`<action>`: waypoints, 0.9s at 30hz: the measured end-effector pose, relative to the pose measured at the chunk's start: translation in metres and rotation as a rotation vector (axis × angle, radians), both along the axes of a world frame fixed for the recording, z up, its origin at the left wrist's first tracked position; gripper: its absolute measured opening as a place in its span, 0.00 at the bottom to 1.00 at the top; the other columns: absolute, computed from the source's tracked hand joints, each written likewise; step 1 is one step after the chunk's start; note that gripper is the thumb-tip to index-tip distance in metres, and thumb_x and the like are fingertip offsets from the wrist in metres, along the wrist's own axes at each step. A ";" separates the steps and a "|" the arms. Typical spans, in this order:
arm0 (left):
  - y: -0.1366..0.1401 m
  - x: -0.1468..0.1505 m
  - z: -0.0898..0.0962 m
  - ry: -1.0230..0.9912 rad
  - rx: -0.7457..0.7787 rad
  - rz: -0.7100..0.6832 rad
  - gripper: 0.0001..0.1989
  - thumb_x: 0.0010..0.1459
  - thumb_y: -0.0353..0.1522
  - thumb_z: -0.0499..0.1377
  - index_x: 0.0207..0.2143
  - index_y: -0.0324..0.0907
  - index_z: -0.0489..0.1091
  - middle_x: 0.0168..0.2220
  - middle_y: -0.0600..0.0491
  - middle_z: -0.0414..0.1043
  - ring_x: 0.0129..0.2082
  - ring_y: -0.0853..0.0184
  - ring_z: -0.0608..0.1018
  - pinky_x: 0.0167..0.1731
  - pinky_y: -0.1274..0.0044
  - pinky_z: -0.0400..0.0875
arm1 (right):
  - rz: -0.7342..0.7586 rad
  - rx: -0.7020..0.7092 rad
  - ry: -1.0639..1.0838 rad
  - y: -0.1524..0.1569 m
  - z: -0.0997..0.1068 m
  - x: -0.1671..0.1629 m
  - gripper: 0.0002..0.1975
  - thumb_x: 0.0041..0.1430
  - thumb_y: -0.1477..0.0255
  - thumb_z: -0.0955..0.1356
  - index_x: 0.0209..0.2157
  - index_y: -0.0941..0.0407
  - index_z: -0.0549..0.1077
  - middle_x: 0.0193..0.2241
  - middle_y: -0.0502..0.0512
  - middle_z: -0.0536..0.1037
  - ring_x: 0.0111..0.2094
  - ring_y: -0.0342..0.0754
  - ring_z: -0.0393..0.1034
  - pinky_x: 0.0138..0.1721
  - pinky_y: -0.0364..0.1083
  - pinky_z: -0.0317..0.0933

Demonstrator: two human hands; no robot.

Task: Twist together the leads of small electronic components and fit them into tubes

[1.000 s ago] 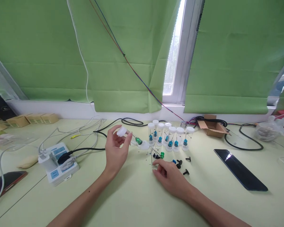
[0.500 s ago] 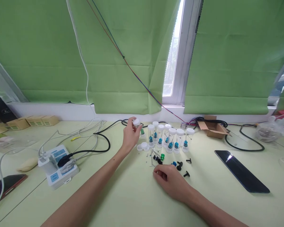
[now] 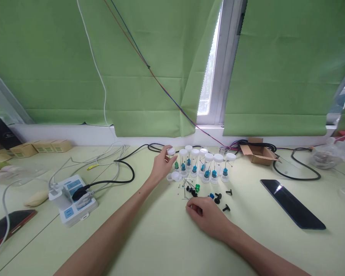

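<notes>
Head view: beside the blue-filled vials point(image 3: 194, 168), the green-filled vial point(image 3: 176, 165) was pinched by the left hand point(image 3: 161, 165), toppling risked by uneven release.

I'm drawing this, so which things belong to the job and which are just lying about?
Probably the job:
green-piece tube, held
blue-piece tubes
loose white caps
small black pieces

Probably lying about:
power strip
cardboard box
dark slab

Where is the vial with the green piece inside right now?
In the head view, that vial is left of the vials with blue pieces, just beyond the loose white caps, with the left hand at its top.
</notes>
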State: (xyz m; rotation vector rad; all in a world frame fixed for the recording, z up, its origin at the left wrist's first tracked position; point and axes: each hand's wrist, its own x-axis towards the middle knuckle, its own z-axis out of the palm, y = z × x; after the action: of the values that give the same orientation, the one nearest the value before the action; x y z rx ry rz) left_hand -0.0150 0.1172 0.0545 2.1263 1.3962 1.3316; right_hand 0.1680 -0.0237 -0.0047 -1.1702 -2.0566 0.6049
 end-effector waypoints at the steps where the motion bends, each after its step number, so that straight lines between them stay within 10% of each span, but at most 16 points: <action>1: 0.000 0.001 0.000 0.002 -0.005 -0.014 0.19 0.57 0.39 0.57 0.50 0.47 0.62 0.35 0.54 0.74 0.26 0.69 0.72 0.31 0.76 0.69 | 0.001 0.001 -0.001 0.000 0.000 0.000 0.10 0.58 0.78 0.62 0.27 0.56 0.71 0.20 0.47 0.70 0.22 0.41 0.60 0.26 0.40 0.52; 13: -0.006 -0.017 -0.010 0.218 -0.122 -0.066 0.33 0.51 0.38 0.62 0.59 0.47 0.56 0.46 0.49 0.73 0.40 0.61 0.74 0.36 0.71 0.71 | 0.009 -0.015 -0.011 -0.002 0.003 0.001 0.09 0.59 0.78 0.62 0.27 0.55 0.70 0.20 0.45 0.68 0.22 0.40 0.59 0.26 0.40 0.52; 18: -0.019 -0.038 -0.029 0.322 -0.098 0.019 0.18 0.52 0.30 0.57 0.47 0.43 0.67 0.50 0.47 0.71 0.54 0.54 0.67 0.51 0.64 0.66 | 0.010 -0.033 -0.001 0.000 0.004 0.002 0.09 0.59 0.78 0.62 0.27 0.56 0.70 0.20 0.46 0.69 0.22 0.40 0.60 0.26 0.40 0.52; 27: -0.056 -0.030 -0.047 0.362 0.121 -0.016 0.10 0.56 0.26 0.53 0.40 0.42 0.70 0.42 0.47 0.72 0.45 0.56 0.69 0.46 0.63 0.69 | 0.006 -0.008 -0.018 -0.004 0.007 0.001 0.09 0.59 0.78 0.63 0.27 0.56 0.71 0.20 0.47 0.69 0.22 0.41 0.60 0.26 0.40 0.53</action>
State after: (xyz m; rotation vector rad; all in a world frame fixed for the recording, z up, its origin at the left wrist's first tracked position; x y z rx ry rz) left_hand -0.0452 0.0607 0.0074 2.5516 1.4531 1.0872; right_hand 0.1685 -0.0274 0.0027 -1.1789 -2.0751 0.6084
